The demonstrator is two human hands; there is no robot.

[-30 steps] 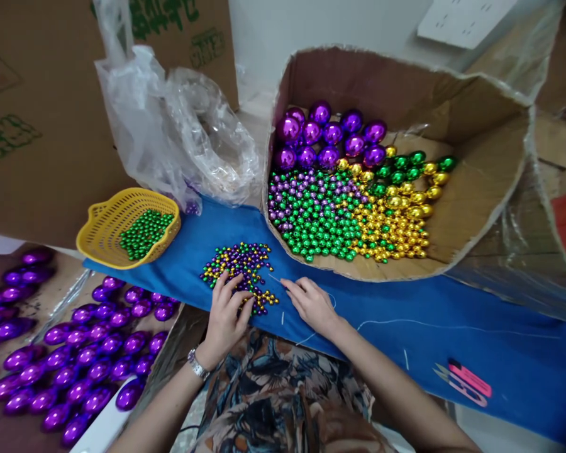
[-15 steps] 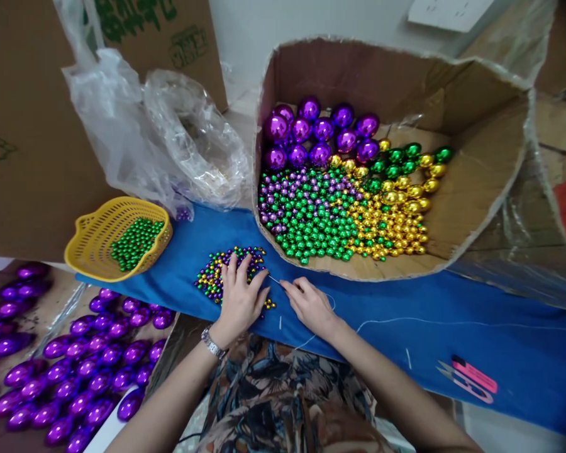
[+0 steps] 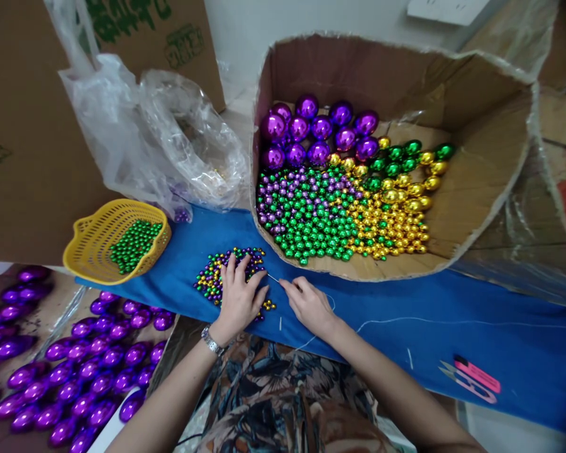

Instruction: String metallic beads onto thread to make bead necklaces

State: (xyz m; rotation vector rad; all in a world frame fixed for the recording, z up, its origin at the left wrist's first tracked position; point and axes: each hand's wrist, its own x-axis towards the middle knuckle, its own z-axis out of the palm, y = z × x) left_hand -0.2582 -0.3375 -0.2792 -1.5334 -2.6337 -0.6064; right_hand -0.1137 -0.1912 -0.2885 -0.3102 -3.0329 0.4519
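Note:
A heap of small purple, green and gold beads (image 3: 211, 277) lies on the blue cloth. My left hand (image 3: 239, 296) rests over its right side, palm down, fingers spread; they hide part of the heap. In my right hand (image 3: 311, 308) a thin needle (image 3: 273, 277) is pinched between thumb and fingers, its tip pointing left at my left index finger. White thread (image 3: 405, 320) trails from near my right hand across the cloth to the right. A few gold beads (image 3: 268, 304) lie just right of my left thumb.
Behind my hands, an open cardboard box (image 3: 481, 145) holds large purple balls and smaller green, gold and purple beads. A yellow basket (image 3: 89, 251) with green beads stands left. Pink-handled snips (image 3: 474, 380) and a pink cutter (image 3: 478, 372) lie right. Purple ornaments (image 3: 89, 358) fill the lower left.
Both hands hold nearly the same place, needle still in my right. The whole view has shifted very slightly.

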